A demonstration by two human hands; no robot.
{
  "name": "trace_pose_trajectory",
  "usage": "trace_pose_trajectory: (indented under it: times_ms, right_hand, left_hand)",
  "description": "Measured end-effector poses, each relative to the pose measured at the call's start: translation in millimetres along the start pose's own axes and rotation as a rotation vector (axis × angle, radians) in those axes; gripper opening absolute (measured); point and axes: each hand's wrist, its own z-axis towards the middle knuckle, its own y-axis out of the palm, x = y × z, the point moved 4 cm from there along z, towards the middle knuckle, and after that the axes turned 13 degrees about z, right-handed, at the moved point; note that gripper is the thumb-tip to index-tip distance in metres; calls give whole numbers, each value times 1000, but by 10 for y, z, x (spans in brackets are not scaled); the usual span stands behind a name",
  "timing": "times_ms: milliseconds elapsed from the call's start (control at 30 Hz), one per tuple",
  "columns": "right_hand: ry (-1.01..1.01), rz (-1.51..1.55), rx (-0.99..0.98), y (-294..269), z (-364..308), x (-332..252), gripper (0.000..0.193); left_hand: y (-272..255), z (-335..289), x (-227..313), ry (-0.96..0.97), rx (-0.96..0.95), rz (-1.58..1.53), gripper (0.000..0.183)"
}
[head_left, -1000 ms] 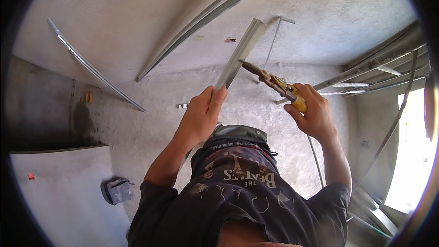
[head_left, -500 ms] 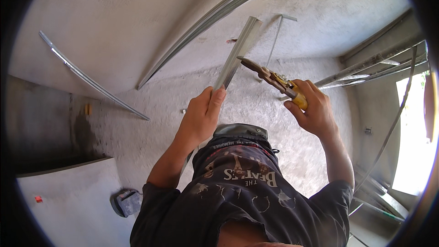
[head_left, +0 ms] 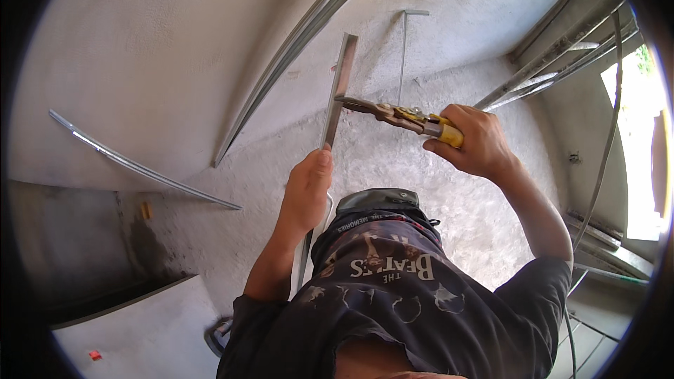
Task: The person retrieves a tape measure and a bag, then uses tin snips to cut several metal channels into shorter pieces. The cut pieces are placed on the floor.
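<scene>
My left hand (head_left: 307, 188) is closed round the lower end of a thin galvanized metal profile (head_left: 342, 74), which slants up and away from me. In my right hand (head_left: 479, 142) is a pair of tin snips (head_left: 397, 115) with yellow handles, held level and pointing left. The jaw tips of the snips meet the right edge of the profile, about midway along the part that shows. Whether the blades have gone into the metal cannot be made out. The lower end of the profile is hidden by my left hand and arm.
Long metal profiles (head_left: 281, 63) lean against the pale wall, and a shorter metal strip (head_left: 140, 161) lies to the left. A thin bent metal piece (head_left: 403, 56) stands by the far wall. Metal bars (head_left: 562, 63) run along the right, near a bright opening (head_left: 635, 168).
The snips have moved left onto the profile's edge. The profile has turned more upright and shows a narrower face. The whole view has shifted slightly.
</scene>
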Motion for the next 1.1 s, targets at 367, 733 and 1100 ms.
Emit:
trace_pose_trajectory:
  times_ms: [367,733,1100]
  right_hand:
    - [66,61,83,-242,-242,305,55]
    - [59,81,67,-728,-639,776,55]
    - [16,37,124,-1138,-1039,1198,51]
  left_hand:
    - [285,27,207,-107,-101,-174,67]
    - [982,25,627,-109,-90,-148,63]
    - [1701,59,850,-104,-61,-133,69]
